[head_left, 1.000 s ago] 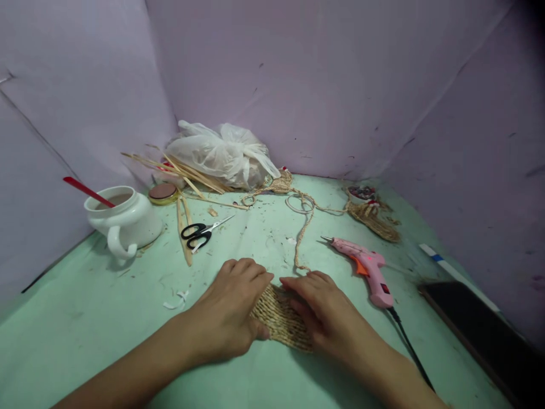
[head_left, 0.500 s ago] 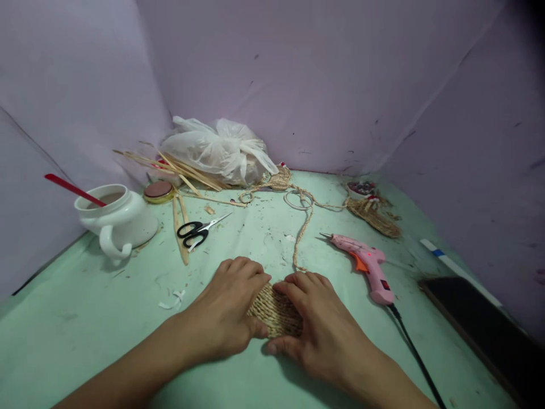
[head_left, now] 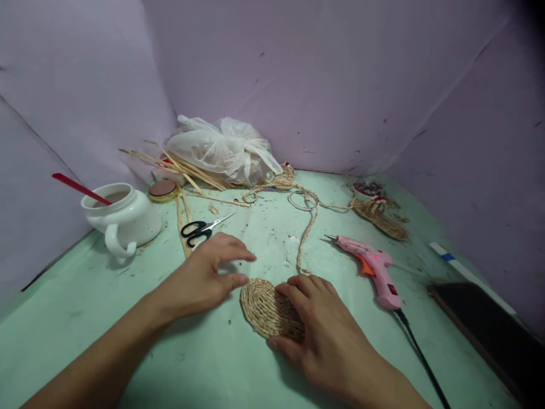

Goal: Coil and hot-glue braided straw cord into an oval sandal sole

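Observation:
A flat oval coil of woven straw rope [head_left: 266, 309] lies on the green tabletop in front of me. My right hand [head_left: 317, 318] grips its right end, thumb at the near edge and fingers over the far edge, hiding that part. My left hand [head_left: 215, 272] is off the coil, just to its left, with thumb and fingers apart and nothing between them. Beyond my left hand lie black-handled scissors [head_left: 204, 228], partly behind it. A braided straw cord [head_left: 304, 241] runs from near my right fingers toward the back.
A pink glue gun [head_left: 374, 267] with a lit red light lies at the right, near a dark flat slab [head_left: 481, 335]. At the left stands a white pot [head_left: 131, 218] with a red stick. A white plastic bag [head_left: 225, 150] and straw strips [head_left: 196, 170] are at the back.
My left hand has let go of the straw coil and moved left and away from me, uncovering the coil's left end. My right hand stays on it. The view has shifted slightly.

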A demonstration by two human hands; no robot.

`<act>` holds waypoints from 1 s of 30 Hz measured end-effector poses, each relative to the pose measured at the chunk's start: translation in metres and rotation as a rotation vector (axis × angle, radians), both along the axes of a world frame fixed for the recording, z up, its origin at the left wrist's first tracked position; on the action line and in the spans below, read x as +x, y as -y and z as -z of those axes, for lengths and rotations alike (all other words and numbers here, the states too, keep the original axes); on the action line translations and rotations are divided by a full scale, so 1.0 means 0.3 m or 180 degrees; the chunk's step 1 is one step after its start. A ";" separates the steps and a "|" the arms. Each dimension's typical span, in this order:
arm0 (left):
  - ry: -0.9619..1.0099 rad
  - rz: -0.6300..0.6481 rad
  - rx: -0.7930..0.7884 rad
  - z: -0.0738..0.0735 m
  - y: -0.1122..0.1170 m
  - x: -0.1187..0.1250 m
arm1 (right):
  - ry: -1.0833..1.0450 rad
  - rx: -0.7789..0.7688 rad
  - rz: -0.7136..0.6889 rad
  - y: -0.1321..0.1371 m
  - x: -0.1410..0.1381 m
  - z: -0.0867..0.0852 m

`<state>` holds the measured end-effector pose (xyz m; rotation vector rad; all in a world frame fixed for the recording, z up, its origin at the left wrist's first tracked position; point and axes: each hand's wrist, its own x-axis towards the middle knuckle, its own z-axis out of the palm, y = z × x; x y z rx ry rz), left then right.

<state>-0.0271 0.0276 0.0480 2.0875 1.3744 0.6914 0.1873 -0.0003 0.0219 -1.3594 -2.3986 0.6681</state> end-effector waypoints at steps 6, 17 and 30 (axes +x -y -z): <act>-0.0667 0.0614 0.0451 0.063 0.039 0.081 | -0.0077 -0.0028 -0.0167 -0.005 -0.001 0.000; -0.0654 0.0690 0.0253 0.074 0.014 0.079 | 0.0040 0.0471 -0.0432 -0.024 -0.010 0.065; -0.0732 0.0335 0.0104 0.095 -0.003 0.106 | 0.0378 0.0309 -0.0469 -0.020 0.002 0.077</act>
